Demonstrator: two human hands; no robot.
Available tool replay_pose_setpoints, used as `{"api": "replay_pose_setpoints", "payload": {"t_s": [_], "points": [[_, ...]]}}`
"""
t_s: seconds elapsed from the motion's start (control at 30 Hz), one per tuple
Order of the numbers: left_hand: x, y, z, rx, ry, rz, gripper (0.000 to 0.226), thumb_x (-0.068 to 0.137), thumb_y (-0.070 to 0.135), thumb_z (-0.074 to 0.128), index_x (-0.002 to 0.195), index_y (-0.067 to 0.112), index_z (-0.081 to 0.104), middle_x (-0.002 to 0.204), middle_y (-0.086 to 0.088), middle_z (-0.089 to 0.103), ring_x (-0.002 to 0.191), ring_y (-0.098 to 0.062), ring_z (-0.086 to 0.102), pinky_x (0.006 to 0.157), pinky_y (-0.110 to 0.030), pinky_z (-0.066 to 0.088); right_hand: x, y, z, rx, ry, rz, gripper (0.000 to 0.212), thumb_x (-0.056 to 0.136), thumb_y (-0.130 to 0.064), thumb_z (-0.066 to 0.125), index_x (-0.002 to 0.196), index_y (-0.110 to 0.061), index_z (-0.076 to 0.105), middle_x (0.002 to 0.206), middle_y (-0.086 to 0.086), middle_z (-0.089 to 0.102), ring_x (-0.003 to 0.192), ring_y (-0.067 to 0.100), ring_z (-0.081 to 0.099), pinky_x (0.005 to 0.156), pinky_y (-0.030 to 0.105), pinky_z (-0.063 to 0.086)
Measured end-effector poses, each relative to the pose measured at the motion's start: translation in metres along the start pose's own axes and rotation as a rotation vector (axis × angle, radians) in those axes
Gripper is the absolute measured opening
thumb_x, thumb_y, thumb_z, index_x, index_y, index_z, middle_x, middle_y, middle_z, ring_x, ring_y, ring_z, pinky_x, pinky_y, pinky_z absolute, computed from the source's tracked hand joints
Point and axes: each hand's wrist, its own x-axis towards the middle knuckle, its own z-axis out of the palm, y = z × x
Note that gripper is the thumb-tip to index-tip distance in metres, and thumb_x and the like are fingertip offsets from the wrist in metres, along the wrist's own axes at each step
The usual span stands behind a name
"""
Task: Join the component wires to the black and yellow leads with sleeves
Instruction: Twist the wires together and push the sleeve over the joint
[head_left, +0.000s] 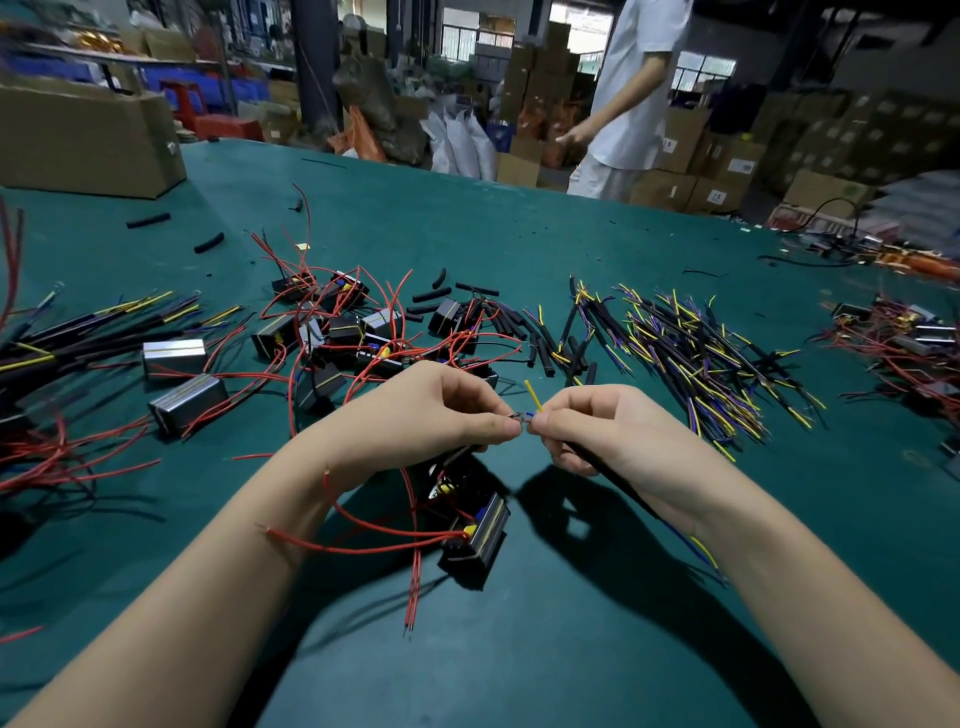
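Observation:
My left hand pinches a thin bare wire end that comes from the black component hanging just below it, red wires trailing from it. My right hand pinches the tip of a black-sleeved lead that runs back under my wrist. The lead's yellow wire sticks up between my fingers, and a blue strand meets the component wire where both fingertips touch.
A pile of components with red wires lies behind my hands. Loose black sleeves and a heap of black, yellow and blue leads lie to the right. Finished leads lie left. A cardboard box and a standing person are farther off.

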Motion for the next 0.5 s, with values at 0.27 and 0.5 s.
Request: {"api": "replay_pose_setpoints", "payload": {"t_s": [0.27,0.5], "points": [[-0.0013,0.0017,0.0023,-0.026,0.027,-0.025,0.003,0.082,0.018,0.072,0.081,0.016,0.074,0.071,0.002,0.067,0.065,-0.005,0.055,0.065,-0.012,0.043,0.0003,0.0005,0.003,-0.005,0.032,0.023,0.015,0.088,-0.014,0.062,0.074,-0.008,0.061,0.06,-0.001,0.054,0.05,0.009,0.042,0.05,0.016,0.032],[-0.0022,0.0025,0.0009,-0.006,0.016,-0.03,0.005,0.083,0.016,0.072,0.078,0.019,0.073,0.067,0.004,0.066,0.06,-0.004,0.053,0.06,-0.01,0.042,0.0,-0.0003,0.0022,0.003,0.012,0.04,0.013,0.086,-0.015,0.061,0.08,-0.004,0.064,0.062,0.004,0.051,0.049,0.01,0.042,0.049,0.015,0.031]]}}
